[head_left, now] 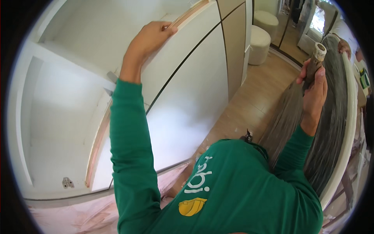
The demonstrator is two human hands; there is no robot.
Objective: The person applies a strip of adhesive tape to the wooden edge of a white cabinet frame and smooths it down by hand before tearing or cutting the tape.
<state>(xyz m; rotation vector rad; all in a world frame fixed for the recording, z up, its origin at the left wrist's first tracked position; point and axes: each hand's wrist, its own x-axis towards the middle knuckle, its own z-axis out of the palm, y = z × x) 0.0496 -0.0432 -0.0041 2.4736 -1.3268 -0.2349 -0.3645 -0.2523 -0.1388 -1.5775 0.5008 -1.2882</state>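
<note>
My left hand [149, 39] is closed over the edge of a white cabinet door [191, 82], beside its bare wood-coloured edge strip. The door stands swung out from the white cabinet [74, 66], with a dark line running across its face. In my right hand [314, 91] is a short rod-like tool [315, 62] with a worn brown shaft and a pale round end that has a hollow in it. It points upward, and its lower part is hidden by my fingers, so its kind cannot be made out.
A metal hinge [67, 182] sits low inside the cabinet. A long plastic-wrapped dark surface with a pale rim [348, 97] lies at the right. Another person's hand [344, 46] is at its far end. White round stools [259, 45] stand on the wood-look floor [249, 99].
</note>
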